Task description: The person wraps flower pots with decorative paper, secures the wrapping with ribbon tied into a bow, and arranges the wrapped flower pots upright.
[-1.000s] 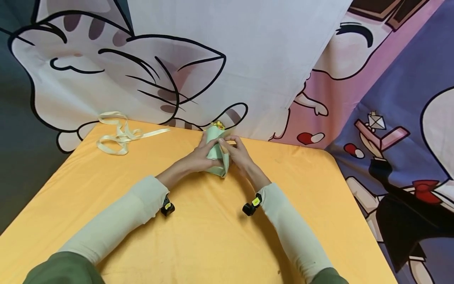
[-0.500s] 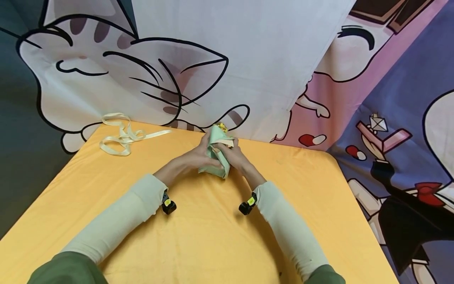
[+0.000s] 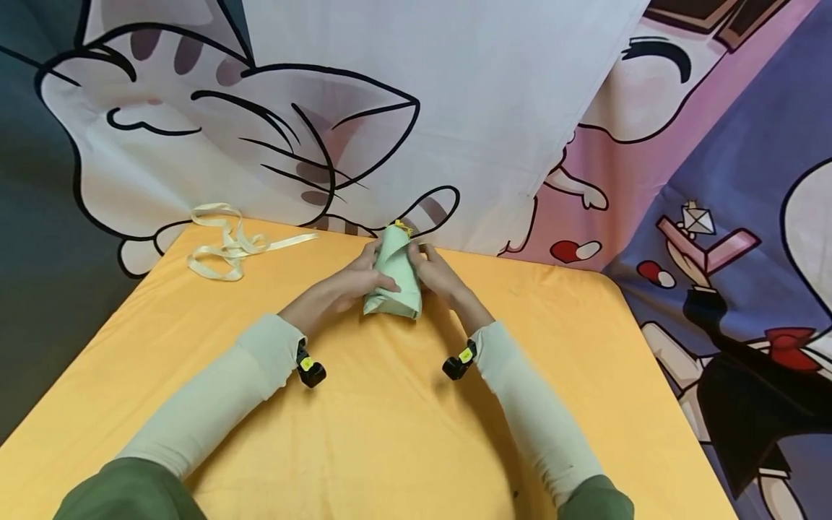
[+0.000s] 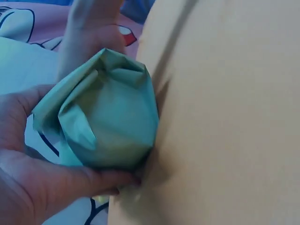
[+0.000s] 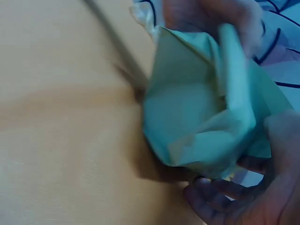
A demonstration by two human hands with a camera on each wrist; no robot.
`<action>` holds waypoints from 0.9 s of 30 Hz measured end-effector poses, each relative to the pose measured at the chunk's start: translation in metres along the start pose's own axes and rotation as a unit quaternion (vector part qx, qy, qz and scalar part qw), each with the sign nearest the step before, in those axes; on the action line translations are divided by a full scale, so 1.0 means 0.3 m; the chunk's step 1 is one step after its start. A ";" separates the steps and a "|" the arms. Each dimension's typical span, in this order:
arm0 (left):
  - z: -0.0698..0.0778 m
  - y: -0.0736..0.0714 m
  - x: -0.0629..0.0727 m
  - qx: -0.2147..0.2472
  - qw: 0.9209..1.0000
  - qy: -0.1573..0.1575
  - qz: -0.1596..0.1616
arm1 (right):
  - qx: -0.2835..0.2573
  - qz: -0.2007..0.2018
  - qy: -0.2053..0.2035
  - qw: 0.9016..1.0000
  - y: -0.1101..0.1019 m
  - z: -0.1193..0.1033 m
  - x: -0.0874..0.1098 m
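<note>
A pale green paper wrap (image 3: 401, 302) forms a cone-like bundle near the back edge of the yellow-covered table. Small yellow flowers (image 3: 402, 227) peek out of its far end; their stems are hidden inside. My left hand (image 3: 347, 287) grips the bundle's left side, thumb across the front. On the opposite side my right hand (image 3: 445, 280) holds the paper, its fingertips partly hidden behind it. In the left wrist view the wrap's near end (image 4: 122, 117) shows creased, folded paper. The right wrist view shows my right fingers (image 5: 213, 199) curled under the folded paper (image 5: 187, 108).
A cream ribbon (image 3: 235, 250) lies in loose loops at the table's back left. Behind the table (image 3: 383, 426) hangs a white cloth (image 3: 494, 94) printed with a cartoon cat. A blue and pink printed cloth (image 3: 734, 166) hangs on the right.
The right-hand paper flap was folded over and smoothed round the bundle. My right hand moved from the front of the paper back to its right side. The left hand kept its hold.
</note>
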State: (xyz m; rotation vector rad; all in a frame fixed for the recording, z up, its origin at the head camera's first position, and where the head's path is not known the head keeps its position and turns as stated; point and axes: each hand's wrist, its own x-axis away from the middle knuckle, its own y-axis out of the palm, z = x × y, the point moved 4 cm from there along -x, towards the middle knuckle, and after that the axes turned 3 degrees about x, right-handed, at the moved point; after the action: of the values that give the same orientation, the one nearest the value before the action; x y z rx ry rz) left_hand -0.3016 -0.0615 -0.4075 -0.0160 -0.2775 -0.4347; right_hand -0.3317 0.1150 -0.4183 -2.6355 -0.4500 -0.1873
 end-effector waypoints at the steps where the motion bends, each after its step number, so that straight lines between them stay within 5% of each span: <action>1: -0.002 -0.004 0.001 -0.005 1.000 0.011 -0.007 | 0.005 0.004 0.005 1.000 -0.009 -0.005 -0.003; 5: -0.002 -0.003 -0.001 -0.041 0.997 0.045 -0.037 | 0.080 0.038 0.023 0.996 -0.039 -0.028 -0.020; 9: 0.006 0.014 -0.003 -0.050 0.996 0.039 -0.061 | 0.164 0.043 0.093 0.981 -0.048 -0.057 -0.041; 13: 0.006 0.013 0.000 -0.030 0.998 0.025 -0.056 | 0.149 0.014 0.178 0.973 -0.040 -0.087 -0.067; 16: 0.000 0.000 0.005 -0.017 0.998 0.041 -0.052 | 0.148 0.004 0.195 0.970 -0.040 -0.106 -0.086; 18: -0.002 -0.011 0.012 -0.025 0.996 0.063 -0.054 | 0.160 0.014 0.165 0.973 -0.048 -0.117 -0.097; 22: -0.009 -0.028 0.019 -0.068 0.992 0.085 -0.065 | 0.158 0.071 0.020 0.985 -0.078 -0.132 -0.122; 25: -0.017 -0.033 0.018 -0.086 0.991 0.071 -0.071 | 0.117 0.092 -0.076 0.986 -0.100 -0.128 -0.146; 27: -0.024 -0.031 0.013 -0.086 0.992 0.055 -0.076 | 0.084 0.084 -0.092 0.989 -0.111 -0.110 -0.165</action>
State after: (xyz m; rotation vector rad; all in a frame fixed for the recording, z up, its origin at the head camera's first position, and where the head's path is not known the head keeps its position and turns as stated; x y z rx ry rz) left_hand -0.3002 -0.0723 -0.4138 -0.1393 -0.1317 -0.6088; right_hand -0.3914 0.1138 -0.3853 -2.5175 -0.2858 0.1431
